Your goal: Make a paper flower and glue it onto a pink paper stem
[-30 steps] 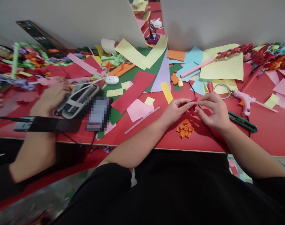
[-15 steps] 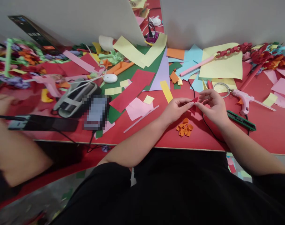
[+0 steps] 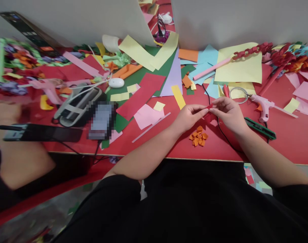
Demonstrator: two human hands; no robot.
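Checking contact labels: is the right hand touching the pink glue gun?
Apart. The head view shows red tabletop between the right hand and the pink glue gun.

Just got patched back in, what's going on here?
The person's left hand and right hand pinch a small piece of red paper between them, over the red table. A cluster of orange pieces lies just on the near side of the hands. To the right lie a pink glue gun and a green tool, neither in hand. At far left, another person's arm shows, blurred.
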